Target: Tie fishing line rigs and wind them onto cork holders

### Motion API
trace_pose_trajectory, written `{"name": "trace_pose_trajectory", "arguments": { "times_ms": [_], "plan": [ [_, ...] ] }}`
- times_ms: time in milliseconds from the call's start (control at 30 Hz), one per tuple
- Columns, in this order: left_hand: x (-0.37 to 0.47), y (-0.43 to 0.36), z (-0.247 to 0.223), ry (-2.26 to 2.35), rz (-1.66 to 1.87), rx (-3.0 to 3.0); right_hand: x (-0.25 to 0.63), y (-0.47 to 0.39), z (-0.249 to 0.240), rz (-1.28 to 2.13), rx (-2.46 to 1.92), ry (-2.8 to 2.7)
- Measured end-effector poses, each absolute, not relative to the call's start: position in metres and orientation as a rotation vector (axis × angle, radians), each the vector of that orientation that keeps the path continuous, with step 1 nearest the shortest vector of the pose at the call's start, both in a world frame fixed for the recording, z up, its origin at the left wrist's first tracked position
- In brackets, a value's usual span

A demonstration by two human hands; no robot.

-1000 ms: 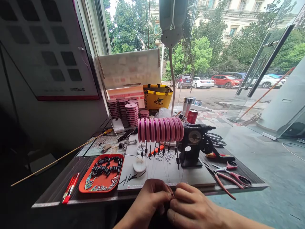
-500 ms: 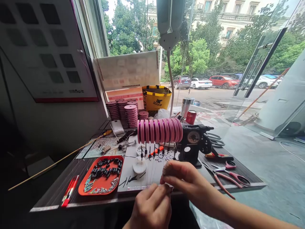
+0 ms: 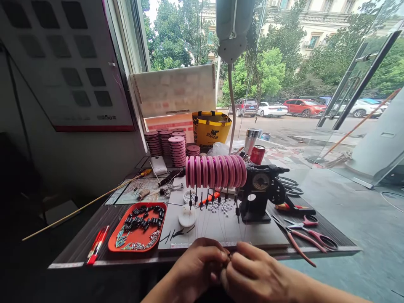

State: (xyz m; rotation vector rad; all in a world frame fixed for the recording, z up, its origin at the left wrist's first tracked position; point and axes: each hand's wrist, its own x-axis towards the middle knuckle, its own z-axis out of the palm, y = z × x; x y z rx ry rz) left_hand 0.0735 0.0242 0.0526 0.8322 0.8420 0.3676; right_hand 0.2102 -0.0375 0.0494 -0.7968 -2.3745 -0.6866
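Note:
My left hand [image 3: 202,263] and my right hand [image 3: 252,269] meet at the front edge of the table, fingers pinched together. Between the fingertips is something small and dark, too small to make out. Just beyond them, a row of pink spools [image 3: 216,171] sits on a black winding device [image 3: 259,193]. Thin lines with small black pieces hang from the spools toward the grey board [image 3: 261,235]. White beads [image 3: 221,205] lie on the board behind my hands, near a round white disc [image 3: 187,216].
An orange tray [image 3: 113,242] of black parts is at the left, beside red-capped tubes [image 3: 97,246]. Scissors [image 3: 318,235] and pliers [image 3: 299,244] lie right. Stacked spools [image 3: 177,151], a yellow bag [image 3: 213,128] and a red can [image 3: 257,155] stand behind. A long stick [image 3: 85,206] juts out left.
My right hand has come down from near the hanging lines to the table edge, and its fingers have curled in. My left hand has turned and lies against it. The view has shifted slightly.

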Motion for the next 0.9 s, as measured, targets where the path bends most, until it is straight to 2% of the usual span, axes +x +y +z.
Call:
{"name": "trace_pose_trajectory", "arguments": {
  "times_ms": [100,200,333,400,467,567,700,767,900],
  "plan": [
    [0.069,0.022,0.054,0.795,0.475,1.113,0.21,-0.038,0.053,-0.447,-0.814,-2.331],
    [0.064,0.019,0.047,0.696,0.746,1.757,0.21,-0.038,0.063,0.205,-1.031,-2.039],
    [0.059,0.014,0.027,0.636,1.419,2.539,0.207,-0.028,0.082,0.977,-1.147,-1.475],
    [0.058,0.014,0.023,0.46,1.657,2.836,0.205,-0.022,0.089,1.202,-1.064,-1.332],
    [0.057,0.016,0.026,0.245,1.654,2.982,0.204,-0.02,0.092,1.285,-1.038,-1.321],
    [0.058,0.018,0.04,0.338,1.288,2.553,0.208,-0.028,0.091,0.966,-1.165,-1.605],
    [0.063,0.022,0.053,0.784,0.559,1.151,0.213,-0.041,0.079,-0.106,-1.029,-2.31],
    [0.067,0.024,0.055,0.835,0.41,0.862,0.212,-0.042,0.07,-0.516,-0.888,-2.374],
    [0.07,0.025,0.055,0.855,0.376,0.84,0.206,-0.037,0.054,-0.703,-0.812,-2.249]
  ]
}}
